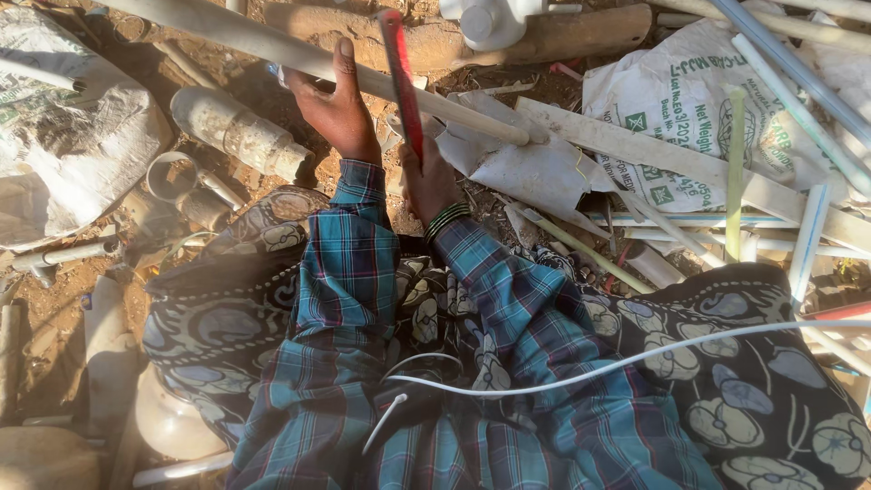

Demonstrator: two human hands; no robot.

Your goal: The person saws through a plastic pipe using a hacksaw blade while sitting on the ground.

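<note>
Seated on bare dirt, the person stretches both arms forward in blue-green plaid sleeves, forearms nearly parallel over a lap covered in dark floral cloth. Left hand [337,107] lies palm-down across a long dirty white plastic pipe [381,86]; fingers are curled over its far side and pressed onto it, thumb pointing up past the pipe, wrist bent slightly inward. The pipe runs diagonally from above and left of those fingers down to its cut end, well to the right of them. Right hand [426,177], with dark and green bangles at the wrist, is closed in a fist around the lower end of a narrow red-framed hacksaw [402,82]; the saw rises steeply from the knuckles and crosses the pipe just right of the left fingertips, touching it there. Whether the blade has entered the pipe cannot be told. Left of the left hand, near it, lies a short stubby white pipe fitting caked in dust [238,132], with a pale pipe ring [171,177] below it. Right of the right fist, a crumpled white woven plastic sack [689,100] lies flat and slack, contents not visible; thin white and blue pipes [798,82] and one yellow-green tube [735,172] rest across it. Another grey sack [63,145] sits far left of the fingers. A thin white cable [635,358] crosses the lap below both wrists.
</note>
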